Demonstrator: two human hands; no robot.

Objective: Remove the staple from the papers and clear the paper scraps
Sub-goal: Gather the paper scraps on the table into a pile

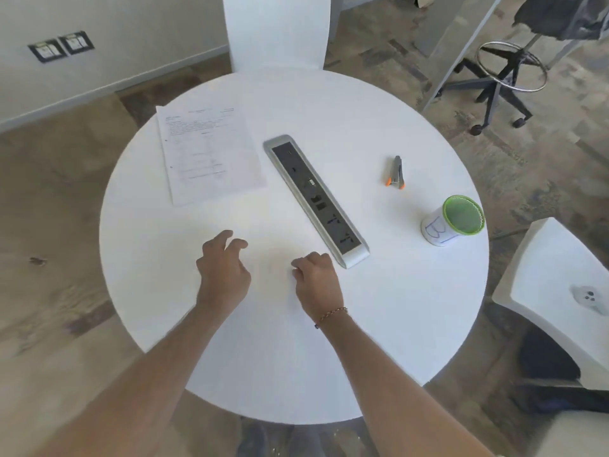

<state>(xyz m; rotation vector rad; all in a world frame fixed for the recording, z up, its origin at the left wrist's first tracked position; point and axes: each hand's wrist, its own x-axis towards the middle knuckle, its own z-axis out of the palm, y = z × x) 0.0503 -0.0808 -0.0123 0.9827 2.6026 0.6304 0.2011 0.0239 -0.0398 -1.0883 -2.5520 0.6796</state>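
The printed papers (207,150) lie flat at the far left of the round white table (395,308). A grey staple remover with orange tips (396,173) rests at the far right, beyond the power strip. My left hand (224,268) hovers low over the table's middle with its fingers curled and apart, holding nothing. Close to its right, my right hand (316,278) has its fingers bent down onto the tabletop; whether it pinches a small scrap I cannot tell. No scraps show clearly on the bright surface.
A silver and black power strip (313,196) runs diagonally across the table's centre. A green-rimmed mesh cup with a white label (456,222) stands near the right edge. White chairs stand behind (276,31) and to the right (553,291); an office stool base (504,80) is on the floor.
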